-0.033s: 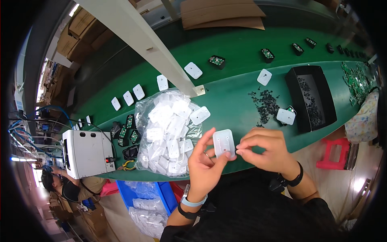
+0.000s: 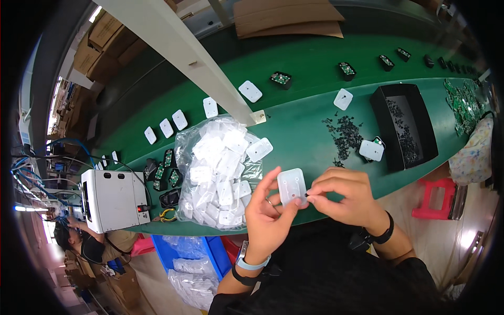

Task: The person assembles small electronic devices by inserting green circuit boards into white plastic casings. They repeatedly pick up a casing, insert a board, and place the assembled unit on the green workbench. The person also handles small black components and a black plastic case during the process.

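My left hand grips a white plastic cover with rounded corners, its hollow side up, thumb along the lower edge. My right hand pinches a tiny black part between thumb and forefinger, close against the cover's right edge. I cannot make out whether the part touches the cover. Left of my hands lies an open clear plastic bag heaped with similar white covers. Beyond my right hand is a scattered pile of small black parts. Beside it a white cover rests on a black housing with a green circuit board.
A black open box holds more black parts; green boards are heaped farther right. White covers and black housings line the far belt. A pale post rises mid-bench. At left stand a white machine and yellow-handled pliers.
The tiny black part shows slightly more clearly between my right fingertips. Both hands keep nearly the same place, and the whole view has shifted very slightly.
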Available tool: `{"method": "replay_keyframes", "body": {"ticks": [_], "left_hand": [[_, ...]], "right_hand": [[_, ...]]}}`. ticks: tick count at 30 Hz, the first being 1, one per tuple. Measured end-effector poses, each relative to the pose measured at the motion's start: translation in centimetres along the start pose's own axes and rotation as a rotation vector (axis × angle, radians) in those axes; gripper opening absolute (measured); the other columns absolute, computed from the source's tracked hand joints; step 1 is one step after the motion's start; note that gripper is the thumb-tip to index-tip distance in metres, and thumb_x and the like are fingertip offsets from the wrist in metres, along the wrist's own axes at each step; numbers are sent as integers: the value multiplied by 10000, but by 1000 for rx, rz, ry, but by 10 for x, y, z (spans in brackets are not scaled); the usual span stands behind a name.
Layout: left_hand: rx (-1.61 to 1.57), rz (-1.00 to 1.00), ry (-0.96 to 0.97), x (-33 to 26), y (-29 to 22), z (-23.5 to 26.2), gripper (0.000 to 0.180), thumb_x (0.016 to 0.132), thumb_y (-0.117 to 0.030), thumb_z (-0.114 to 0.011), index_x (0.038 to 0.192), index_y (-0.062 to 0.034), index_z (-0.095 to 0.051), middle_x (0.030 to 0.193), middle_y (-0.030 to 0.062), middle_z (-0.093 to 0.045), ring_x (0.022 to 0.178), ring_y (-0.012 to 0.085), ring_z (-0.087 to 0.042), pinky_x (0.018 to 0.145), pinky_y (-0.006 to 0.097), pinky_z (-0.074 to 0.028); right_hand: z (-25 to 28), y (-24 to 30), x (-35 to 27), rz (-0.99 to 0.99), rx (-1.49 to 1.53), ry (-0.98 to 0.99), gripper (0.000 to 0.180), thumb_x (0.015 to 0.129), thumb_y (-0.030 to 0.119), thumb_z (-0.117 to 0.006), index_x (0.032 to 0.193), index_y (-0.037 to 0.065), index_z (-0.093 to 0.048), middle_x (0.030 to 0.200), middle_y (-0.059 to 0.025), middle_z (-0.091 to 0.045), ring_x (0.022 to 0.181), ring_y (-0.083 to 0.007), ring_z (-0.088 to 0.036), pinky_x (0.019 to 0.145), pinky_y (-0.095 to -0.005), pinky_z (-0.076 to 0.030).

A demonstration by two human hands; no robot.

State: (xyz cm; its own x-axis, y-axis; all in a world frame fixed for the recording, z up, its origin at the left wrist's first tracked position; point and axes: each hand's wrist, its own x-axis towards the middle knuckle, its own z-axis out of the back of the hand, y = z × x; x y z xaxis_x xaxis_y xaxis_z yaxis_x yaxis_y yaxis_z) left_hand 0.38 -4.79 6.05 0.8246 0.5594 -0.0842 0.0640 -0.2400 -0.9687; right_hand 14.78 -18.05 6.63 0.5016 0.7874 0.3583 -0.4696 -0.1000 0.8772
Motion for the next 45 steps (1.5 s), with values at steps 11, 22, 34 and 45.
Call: {"method": "replay_keyframes", "body": {"ticks": [11,22,34,45], "left_hand": [[14,-92,17,-19,-3,-21,694,881,199,-610,1512,31,-377,1285,173,-584,1172,267,-665,922,317,-593],[185,-172,-41,-31,-3,-17,517,888,133,-643,1377,46,-498,1146,153,-693,1027,168,-704,841,280,-577],[242,-68,21,-42,-10,-17,385,883,138,-671,1231,46,-536,1181,160,-707,1026,135,-667,882,280,-538],[351,-97,57,-44,-5,-15,378,863,142,-685,1158,6,-492,1172,146,-720,851,69,-535,778,228,-468]], "right_hand": [[-4,12,-20,144,-202,-88,177,798,4,-785,931,11,-669,863,-87,-709,734,-245,-697,639,-340,-567],[1,26,-23,245,-254,-54,233,727,-34,-786,910,19,-652,877,-80,-679,745,-264,-649,650,-350,-543],[2,35,-25,319,-424,65,187,748,17,-753,906,17,-655,869,-68,-620,780,-255,-608,640,-361,-528],[7,30,-27,222,-302,86,205,779,46,-770,965,35,-684,894,-73,-622,804,-270,-622,653,-364,-534]]}}
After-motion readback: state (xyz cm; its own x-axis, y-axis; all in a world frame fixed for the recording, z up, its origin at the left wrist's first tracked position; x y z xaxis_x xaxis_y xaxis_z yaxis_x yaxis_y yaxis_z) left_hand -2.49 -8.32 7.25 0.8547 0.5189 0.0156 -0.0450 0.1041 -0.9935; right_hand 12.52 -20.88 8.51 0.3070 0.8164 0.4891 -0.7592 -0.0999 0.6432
